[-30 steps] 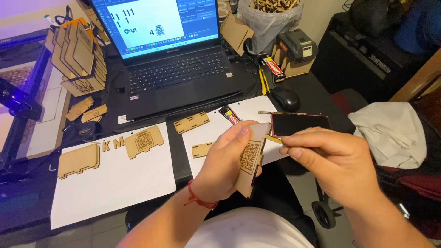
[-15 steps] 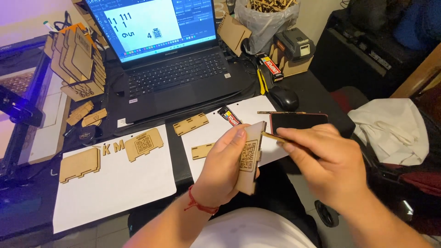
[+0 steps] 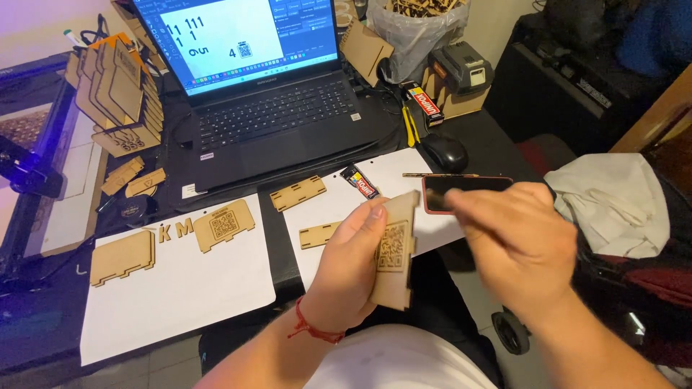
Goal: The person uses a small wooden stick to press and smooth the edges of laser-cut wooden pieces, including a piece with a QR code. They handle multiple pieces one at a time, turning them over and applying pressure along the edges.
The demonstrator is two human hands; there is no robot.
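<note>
Left hand (image 3: 353, 270), with a red thread band at the wrist, closed around a flat plywood panel (image 3: 394, 248): thumb along the near face, fingers behind, panel held upright and edge-on toward the right hand, low in the middle of view above the lap. Pale tan wood, smooth, notched edges, a dark square code pattern burned into its face.

Right hand (image 3: 515, 241) at 3 o'clock of the panel, blurred, fingers curled loosely; cannot tell whether anything is pinched in it. Just apart from the panel's edge.

On the dark counter, two white paper sheets (image 3: 180, 288). On the left sheet, at 9 o'clock of the panel: two tabbed wood pieces (image 3: 223, 225), one plain, one engraved with a code, plus two small cut letters. On the right sheet, at 11 o'clock: two narrow slotted wood strips (image 3: 297, 193) and a small glue tube (image 3: 359, 181).

Phone (image 3: 461, 189) with reddish rim, lying flat at 1 o'clock, partly behind the right hand. Black mouse (image 3: 445, 151) beyond it. Open laptop (image 3: 267, 115) at 11 o'clock, far. Stack of cut wood panels (image 3: 119, 94) leaning at 10 o'clock.
</note>
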